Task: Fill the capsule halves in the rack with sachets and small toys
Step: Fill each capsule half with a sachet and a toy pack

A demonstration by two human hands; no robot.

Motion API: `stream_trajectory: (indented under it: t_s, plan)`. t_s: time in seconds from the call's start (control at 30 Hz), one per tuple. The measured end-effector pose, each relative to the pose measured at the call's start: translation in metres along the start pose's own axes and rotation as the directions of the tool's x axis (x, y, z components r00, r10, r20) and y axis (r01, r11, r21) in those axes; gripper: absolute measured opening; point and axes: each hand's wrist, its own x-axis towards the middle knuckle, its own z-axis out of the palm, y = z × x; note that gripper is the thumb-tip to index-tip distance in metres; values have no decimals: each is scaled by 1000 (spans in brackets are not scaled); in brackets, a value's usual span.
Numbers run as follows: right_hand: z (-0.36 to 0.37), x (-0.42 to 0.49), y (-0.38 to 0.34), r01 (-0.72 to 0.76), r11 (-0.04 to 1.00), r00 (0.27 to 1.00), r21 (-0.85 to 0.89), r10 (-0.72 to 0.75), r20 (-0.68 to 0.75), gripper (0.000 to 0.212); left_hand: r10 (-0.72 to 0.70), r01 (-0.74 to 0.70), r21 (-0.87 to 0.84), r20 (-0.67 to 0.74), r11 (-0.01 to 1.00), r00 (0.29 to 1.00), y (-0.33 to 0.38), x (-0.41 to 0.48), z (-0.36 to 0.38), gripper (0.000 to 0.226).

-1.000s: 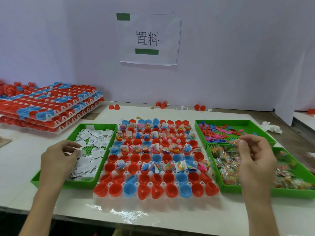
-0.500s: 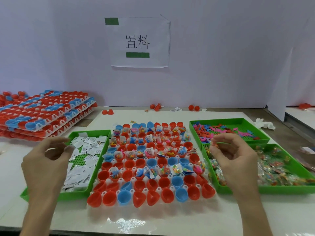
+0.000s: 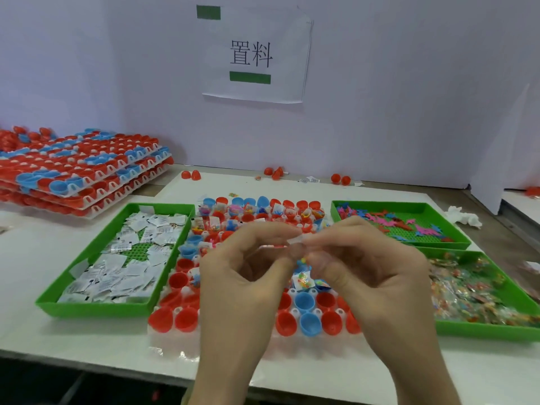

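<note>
A white rack (image 3: 172, 336) of red and blue capsule halves lies in the middle of the white board; its far rows hold sachets and small toys, its near rows are empty cups. My left hand (image 3: 242, 276) and my right hand (image 3: 365, 267) meet above the rack's centre. Their fingertips pinch a small white sachet (image 3: 296, 239) between them, together with a small clear toy packet (image 3: 302, 260) hanging just below. The hands hide much of the rack's middle.
A green tray of white sachets (image 3: 96, 309) sits left of the rack. At the right are a green tray of flat coloured toys (image 3: 403, 206) and a green tray of clear toy packets (image 3: 482, 331). Stacked filled racks (image 3: 81, 176) stand far left. Loose red halves (image 3: 191, 174) lie by the wall.
Both hands have moved inward from over the side trays and now meet above the rack's centre, pinching a sachet and toy packet together.
</note>
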Motion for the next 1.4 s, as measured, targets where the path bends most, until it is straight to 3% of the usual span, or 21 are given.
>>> stream_trajectory:
  t_s: [0.13, 0.33, 0.53, 0.87, 1.03, 1.13, 1.23, 1.3, 1.4]
  plan:
    - [-1, 0, 4, -108, 991, 991, -77, 101, -89, 12, -50, 50, -5, 99, 999, 994, 0, -3, -4, 31]
    - [-6, -1, 8, -154, 976, 987, -152, 146, -64, 13, -84, 85, 9, 221, 996, 972, 1, -5, -7, 26]
    - [1, -2, 9, -168, 972, 986, -166, 168, -12, 8, -88, 87, 11, 124, 996, 988, -1, -5, -12, 26]
    - [13, -2, 12, -177, 971, 983, -161, 182, 15, 8, -143, 145, 1, 189, 989, 972, 0, -3, -28, 24]
    - [2, 4, 25, -300, 928, 954, -220, 298, -41, 15, -149, 151, -9, 142, 988, 979, -1, -2, -37, 24]
    - [-15, 19, 42, -351, 848, 932, -396, 357, -61, 23, -154, 156, -6, 131, 988, 979, -1, -1, -44, 25]
    - [-44, 50, 73, -398, 693, 898, -601, 428, -102, 23, -184, 187, -19, 109, 982, 977, -3, -1, -48, 20]
    - [-69, 74, 101, -444, 522, 860, -728, 476, -183, 37, -188, 192, -31, 108, 981, 976, -3, -1, -48, 17]
    - [-102, 94, 143, -473, 138, 747, -870, 587, -313, 56, -179, 185, -46, 108, 982, 978, -1, -1, -48, 19]
